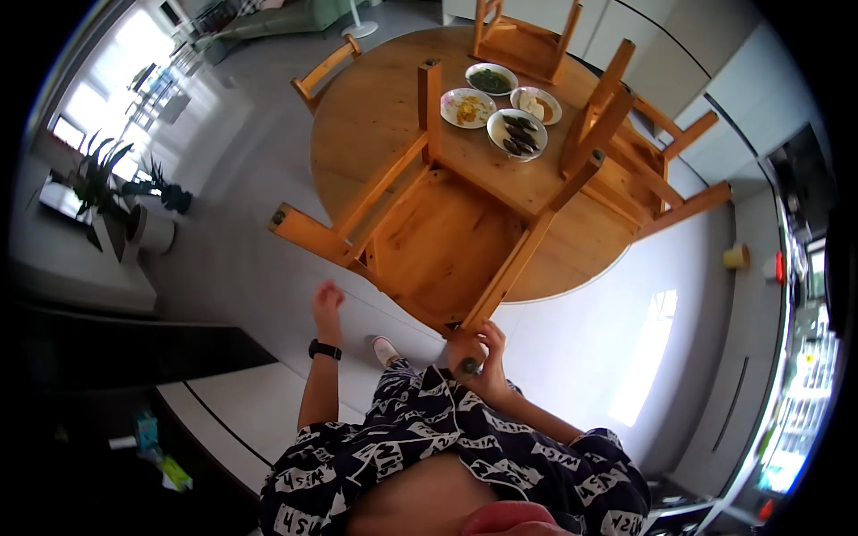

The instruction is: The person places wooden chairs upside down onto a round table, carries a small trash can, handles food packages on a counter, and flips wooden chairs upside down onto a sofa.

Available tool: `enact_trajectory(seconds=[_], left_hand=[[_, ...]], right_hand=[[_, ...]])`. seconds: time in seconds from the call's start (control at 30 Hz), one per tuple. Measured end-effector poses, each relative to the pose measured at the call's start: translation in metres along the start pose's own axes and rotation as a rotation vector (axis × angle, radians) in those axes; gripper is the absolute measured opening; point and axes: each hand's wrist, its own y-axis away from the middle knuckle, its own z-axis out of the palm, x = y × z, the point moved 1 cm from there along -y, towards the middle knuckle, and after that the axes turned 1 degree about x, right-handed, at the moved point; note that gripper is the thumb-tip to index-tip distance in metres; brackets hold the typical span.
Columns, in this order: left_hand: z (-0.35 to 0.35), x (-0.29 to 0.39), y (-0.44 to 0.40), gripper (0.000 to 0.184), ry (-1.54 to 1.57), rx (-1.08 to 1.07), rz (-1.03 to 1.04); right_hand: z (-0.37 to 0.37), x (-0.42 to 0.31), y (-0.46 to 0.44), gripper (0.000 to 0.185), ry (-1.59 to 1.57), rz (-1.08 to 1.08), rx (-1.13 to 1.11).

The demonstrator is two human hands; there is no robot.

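An upturned wooden stool [447, 234] rests on the round wooden table [357, 116], its underside and legs facing up. My right hand [487, 362] is at the stool's near leg, whose end points toward me, with the fingers curled around it. My left hand [328, 299], with a black watch on the wrist, hangs in the air left of the stool and touches nothing; its fingers are blurred and slightly apart. More upturned stools lie at the table's right [626, 165] and far side [523, 49].
Beyond the stool, the table holds a bowl of dark pieces [517, 134], a plate of yellow food [467, 108], a bowl of greens [491, 79] and another plate [536, 105]. A wooden chair [326, 71] stands left; potted plants [154, 229] are farther left.
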Motion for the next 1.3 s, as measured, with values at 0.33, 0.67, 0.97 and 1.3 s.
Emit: enact_trajectory(seconds=[0.33,0.67,0.97,1.3], left_hand=[[0.019,0.152,-0.067,0.066,-0.106,-0.609,0.264],[0.021,0.149,-0.078,0.058,-0.081,-0.712,0.319],[0.039,0.141,-0.047,0.034,0.046,-0.565,0.301],[0.054,0.15,-0.027,0.048,0.022,-0.518,0.218]], right_hand=[[0.084,-0.011,0.009,0.061,-0.157,0.21,0.512],[0.065,-0.016,-0.006,0.065,-0.123,0.229,0.525],[0.039,-0.001,-0.023,0.057,-0.27,0.2,0.627],[0.009,0.019,-0.041,0.053,-0.291,0.204,0.573]])
